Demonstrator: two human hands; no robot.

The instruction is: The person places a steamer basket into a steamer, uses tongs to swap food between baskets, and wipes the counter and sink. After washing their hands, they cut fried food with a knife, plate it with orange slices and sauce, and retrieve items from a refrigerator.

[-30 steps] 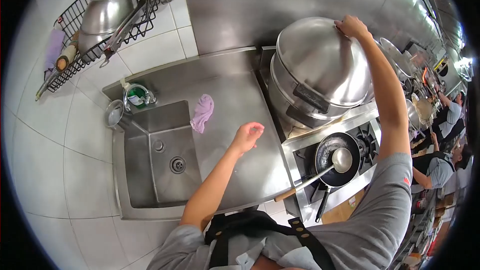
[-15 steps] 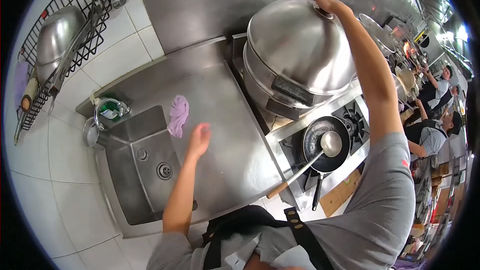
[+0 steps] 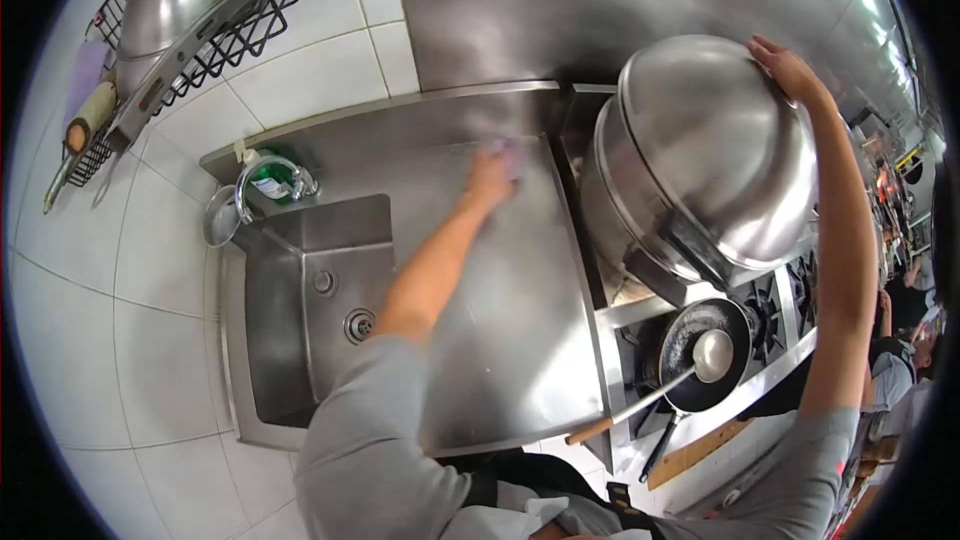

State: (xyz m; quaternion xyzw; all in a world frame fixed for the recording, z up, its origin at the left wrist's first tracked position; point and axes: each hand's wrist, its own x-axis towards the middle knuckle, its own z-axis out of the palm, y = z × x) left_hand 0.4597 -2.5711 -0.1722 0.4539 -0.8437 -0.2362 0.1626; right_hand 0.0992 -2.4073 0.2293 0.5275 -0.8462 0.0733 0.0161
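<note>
My left hand (image 3: 487, 183) is closed around a purple cloth (image 3: 509, 158) on the steel counter, near its back right corner. Motion blurs the hand and the cloth. At the far side of a large steel pot (image 3: 612, 202), my right hand (image 3: 785, 70) grips the top of its domed lid (image 3: 715, 140). The knob is mostly hidden beneath that palm. Both the lid and the pot have dark side handles facing me.
The sink (image 3: 275, 340) is at the left, with a faucet (image 3: 243, 202) and green bottle (image 3: 270, 178) behind. A frying pan (image 3: 685, 335) holds a ladle (image 3: 712, 355) on the stove. A wire rack (image 3: 235, 55) hangs upper left. People work at far right.
My left hand has taken hold of the purple cloth and carried it to the back right of the counter. My right hand stays at the lid's top. The camera view has shifted.
</note>
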